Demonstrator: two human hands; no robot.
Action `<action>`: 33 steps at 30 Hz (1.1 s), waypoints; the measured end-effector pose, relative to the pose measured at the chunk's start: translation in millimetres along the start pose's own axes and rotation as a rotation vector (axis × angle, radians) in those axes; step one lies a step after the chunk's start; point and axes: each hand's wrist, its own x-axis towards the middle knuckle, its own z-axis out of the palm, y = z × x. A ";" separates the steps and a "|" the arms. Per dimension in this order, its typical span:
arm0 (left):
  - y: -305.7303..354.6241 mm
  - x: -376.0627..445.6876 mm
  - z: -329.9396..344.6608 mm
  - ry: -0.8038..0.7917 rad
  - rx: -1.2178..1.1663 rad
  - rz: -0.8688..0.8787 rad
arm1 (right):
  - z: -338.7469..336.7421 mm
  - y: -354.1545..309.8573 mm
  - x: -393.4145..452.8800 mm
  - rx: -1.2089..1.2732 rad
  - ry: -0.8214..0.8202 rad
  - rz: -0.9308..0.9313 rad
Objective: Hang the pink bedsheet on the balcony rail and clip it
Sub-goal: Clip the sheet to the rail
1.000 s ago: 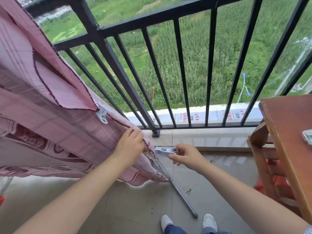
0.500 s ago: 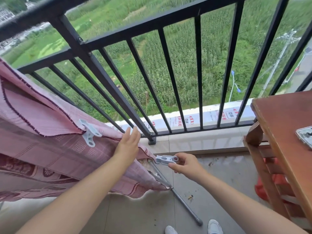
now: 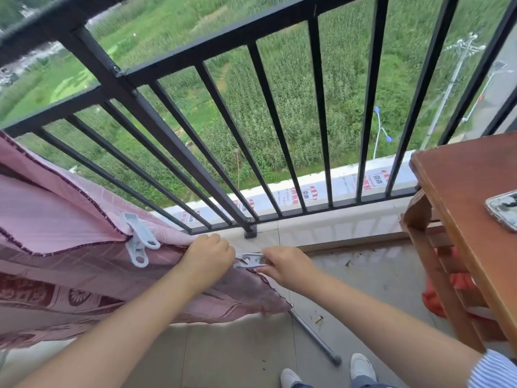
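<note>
My left hand point(image 3: 207, 260) is covering the sheet point(image 3: 70, 219) edge I am gripping, so the fold under my fingers is not showing. My right hand point(image 3: 285, 266) is hiding the back half of the clip point(image 3: 250, 261), and whether its mouth is biting cloth is too blurred to tell. The sheet is running off the left edge of the frame. The phone point(image 3: 503, 210) is being cut by the right edge. The pole point(image 3: 316, 336) is disappearing under the sheet's lower corner. My shoes point(image 3: 362, 366) are being cropped at the bottom.
</note>
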 end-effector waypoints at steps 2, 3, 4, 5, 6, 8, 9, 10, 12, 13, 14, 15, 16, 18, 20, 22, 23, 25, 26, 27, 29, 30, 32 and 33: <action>-1.0 -5.0 1.7 0.050 -0.002 0.025 | 2.1 -3.9 -0.5 -0.017 0.028 -0.045; -1.4 -6.8 2.6 0.086 0.004 0.028 | 4.0 -4.8 -0.9 -0.023 0.046 -0.063; -1.4 -8.2 2.8 0.106 0.002 0.026 | 6.5 -5.1 -0.9 -0.034 0.071 -0.091; -1.2 -9.1 3.9 0.127 0.000 0.026 | 8.2 -6.1 -0.3 -0.043 0.080 -0.110; -1.0 -10.3 5.5 0.143 -0.005 0.025 | 9.7 -7.1 0.4 -0.034 0.077 -0.115; -0.8 -12.5 11.6 0.178 -0.021 0.031 | 11.8 -10.2 2.5 0.002 0.055 -0.114; 0.0 -13.3 12.7 0.188 -0.028 0.033 | 12.7 -12.0 4.7 -0.002 0.053 -0.116; 0.6 -13.8 13.3 0.197 -0.034 0.037 | 12.6 -14.2 7.1 -0.016 0.042 -0.113; 1.6 -14.0 13.2 0.222 -0.047 0.043 | 12.9 -16.3 12.7 -0.036 0.005 -0.081; 2.0 -14.3 13.0 0.234 -0.056 0.040 | 12.8 -17.1 14.7 -0.041 -0.021 -0.059; 2.3 -14.6 12.4 0.240 -0.067 0.032 | 12.9 -17.3 15.9 -0.049 -0.046 -0.034; 2.3 -15.0 12.6 0.246 -0.075 0.023 | 13.2 -16.7 16.3 -0.057 -0.066 -0.013; 2.4 -15.5 12.6 0.244 -0.082 0.016 | 13.3 -16.2 15.7 -0.060 -0.080 0.002; 3.3 -16.5 12.3 0.217 -0.079 0.018 | 13.5 -16.5 12.8 -0.044 -0.103 0.018; 5.6 -16.8 8.9 0.159 -0.046 0.030 | 13.2 -15.7 9.6 -0.008 -0.106 0.021; 7.3 -18.0 4.7 0.122 -0.006 0.032 | 13.7 -14.7 6.1 0.010 -0.107 0.027; 8.2 -19.0 3.3 0.126 0.009 0.024 | 14.8 -13.8 4.6 0.014 -0.106 0.033; 11.5 -22.7 3.1 0.189 0.025 -0.001 | 16.0 -13.6 2.8 0.005 -0.101 0.054; 14.4 -25.8 3.5 0.241 0.023 -0.017 | 15.7 -13.9 1.7 -0.007 -0.105 0.068; 17.9 -30.9 3.6 0.290 0.015 -0.032 | 15.1 -14.8 0.2 -0.029 -0.113 0.081; 24.1 -45.1 4.4 0.359 -0.035 -0.072 | 15.0 -14.1 -1.7 -0.108 -0.107 0.052; 25.7 -54.6 4.7 0.361 -0.075 -0.107 | 14.7 -15.8 -3.4 -0.155 -0.078 0.010; 25.4 -79.1 5.9 0.303 -0.158 -0.219 | 16.2 -24.4 -4.6 -0.229 0.025 -0.119; 23.0 -93.0 8.5 0.264 -0.180 -0.297 | 19.0 -29.3 -2.5 -0.248 0.063 -0.183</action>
